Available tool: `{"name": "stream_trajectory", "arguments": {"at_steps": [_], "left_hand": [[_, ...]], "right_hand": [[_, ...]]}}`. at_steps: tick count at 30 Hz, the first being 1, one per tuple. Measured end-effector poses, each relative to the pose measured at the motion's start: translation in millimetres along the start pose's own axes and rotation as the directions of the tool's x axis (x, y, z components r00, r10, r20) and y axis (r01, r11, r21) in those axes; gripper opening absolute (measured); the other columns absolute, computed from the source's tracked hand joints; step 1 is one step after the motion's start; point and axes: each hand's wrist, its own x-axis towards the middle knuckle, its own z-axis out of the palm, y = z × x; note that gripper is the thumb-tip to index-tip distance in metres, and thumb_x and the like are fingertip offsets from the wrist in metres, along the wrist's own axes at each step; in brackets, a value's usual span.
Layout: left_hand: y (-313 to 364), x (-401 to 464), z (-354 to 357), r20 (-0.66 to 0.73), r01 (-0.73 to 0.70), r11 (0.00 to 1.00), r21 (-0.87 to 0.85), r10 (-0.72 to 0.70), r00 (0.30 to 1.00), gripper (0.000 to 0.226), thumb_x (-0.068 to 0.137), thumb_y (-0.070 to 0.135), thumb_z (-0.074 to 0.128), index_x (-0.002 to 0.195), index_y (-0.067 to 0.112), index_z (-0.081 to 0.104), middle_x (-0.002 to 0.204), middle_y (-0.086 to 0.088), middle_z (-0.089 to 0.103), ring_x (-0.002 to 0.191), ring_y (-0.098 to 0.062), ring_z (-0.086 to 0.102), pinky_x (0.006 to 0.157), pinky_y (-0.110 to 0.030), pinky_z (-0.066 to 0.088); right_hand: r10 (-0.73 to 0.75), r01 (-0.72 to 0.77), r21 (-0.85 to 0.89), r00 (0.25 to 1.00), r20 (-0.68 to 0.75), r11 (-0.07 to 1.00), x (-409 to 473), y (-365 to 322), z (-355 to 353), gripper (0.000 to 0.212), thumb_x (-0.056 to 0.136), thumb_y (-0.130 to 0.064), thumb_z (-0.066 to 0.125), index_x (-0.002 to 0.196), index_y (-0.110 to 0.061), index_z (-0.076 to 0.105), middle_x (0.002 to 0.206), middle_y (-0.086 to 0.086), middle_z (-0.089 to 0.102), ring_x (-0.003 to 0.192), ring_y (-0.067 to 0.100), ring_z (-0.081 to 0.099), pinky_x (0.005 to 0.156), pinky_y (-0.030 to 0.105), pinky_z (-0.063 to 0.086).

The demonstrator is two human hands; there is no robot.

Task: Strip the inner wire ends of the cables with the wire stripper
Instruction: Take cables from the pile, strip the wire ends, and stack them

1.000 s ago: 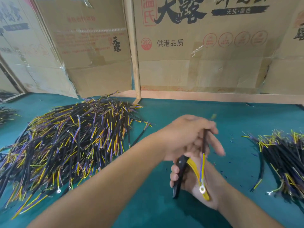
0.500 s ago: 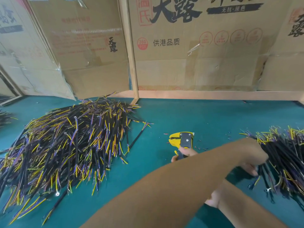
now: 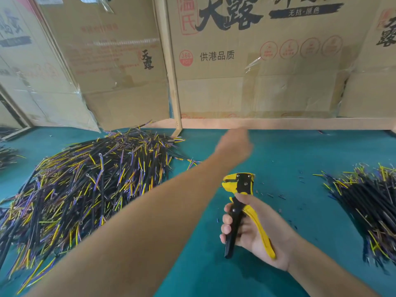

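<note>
Progress, as judged from the lie of things: you are working between two heaps. The large pile of cables (image 3: pixel 85 189) is lying to the left of your left hand, spread wide over the green worktop (image 3: pixel 289 155); the smaller pile of cables (image 3: pixel 370 209) is lying well to the right of your right hand. Which heap is stripped and which is waiting cannot be told; the wire ends are too small to read. Short dark scraps of insulation (image 3: pixel 276 196) are lying on the worktop just beyond the tool's head, suggesting stripping is already under way. With no cable in either hand, much appears to be left.

Right hand (image 3: pixel 255 230): you are gripping the wire stripper (image 3: pixel 242 209), fingers curled round the black handle, the yellow handle lying against your palm, thumb resting near the pivot. The handles are standing apart and the yellow head is pointing away from you with nothing in it.

Left hand (image 3: pixel 234 144): you are stretching it out above the worktop, near the far right edge of the large pile and apart from it. It is motion-blurred; it seems to be holding nothing, but whether the fingers are curled or straight cannot be told.

Backdrop: cardboard panels (image 3: pixel 257 82) are standing behind both hands.
</note>
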Motion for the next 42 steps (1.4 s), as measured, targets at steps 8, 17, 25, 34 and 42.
{"name": "stream_trajectory", "arguments": {"at_steps": [8,17,25,34,42], "left_hand": [[-136.4,-40.7,4.2,0.001,0.145,0.883,0.446,-0.163,0.987,0.03,0.101,0.028,0.055,0.118,0.003,0.057,0.125,-0.017,0.063,0.117,-0.037,0.06,0.088,-0.042,0.049],[-139.2,-70.3,-20.4,-0.028,0.092,0.93,0.357,-0.088,0.996,0.023,0.097,0.005,0.044,0.119,0.003,0.041,0.11,-0.024,0.062,0.101,-0.044,0.061,0.085,-0.049,0.05],[-114.2,-138.4,3.4,-0.128,-0.071,0.511,-0.857,-0.077,0.989,0.031,0.092,-0.014,0.054,0.117,0.003,0.05,0.067,-0.014,0.068,0.048,-0.017,0.056,0.049,-0.023,0.048],[-110.8,-137.8,36.5,-0.126,-0.106,0.304,-0.947,-0.047,0.991,0.027,0.08,0.003,0.059,0.106,-0.001,0.057,0.068,-0.014,0.066,0.047,-0.016,0.052,0.046,-0.022,0.044],[-113.7,-134.0,38.2,-0.167,-0.164,0.275,-0.947,0.012,0.986,0.02,0.08,0.003,0.063,0.1,0.005,0.059,0.065,-0.018,0.054,0.047,-0.015,0.055,0.044,-0.023,0.041]], "right_hand": [[0.122,-0.12,-0.073,0.992,0.018,0.99,8.2,-5.7,25.3,0.039,0.065,-0.04,0.088,0.076,-0.007,0.07,0.075,0.014,0.053,0.063,0.03,0.054,0.07,0.046,0.056],[0.16,-0.158,-0.093,0.987,0.017,0.983,-1.6,-10.1,35.2,0.034,0.087,-0.037,0.069,0.089,-0.004,0.06,0.078,0.016,0.049,0.065,0.031,0.05,0.072,0.047,0.053],[0.155,-0.152,-0.089,0.987,0.032,0.984,-1.4,-9.9,36.4,0.033,0.087,-0.035,0.067,0.092,-0.005,0.057,0.078,0.016,0.049,0.065,0.031,0.051,0.072,0.046,0.054],[0.138,-0.132,-0.072,0.986,0.089,0.989,9.3,-5.4,24.8,0.036,0.077,-0.034,0.081,0.088,-0.004,0.064,0.079,0.018,0.049,0.066,0.032,0.052,0.072,0.049,0.053],[0.151,-0.143,-0.069,0.981,0.12,0.987,25.1,0.5,9.2,0.039,0.076,-0.039,0.084,0.086,-0.005,0.068,0.077,0.017,0.051,0.066,0.033,0.054,0.073,0.051,0.052]]}}
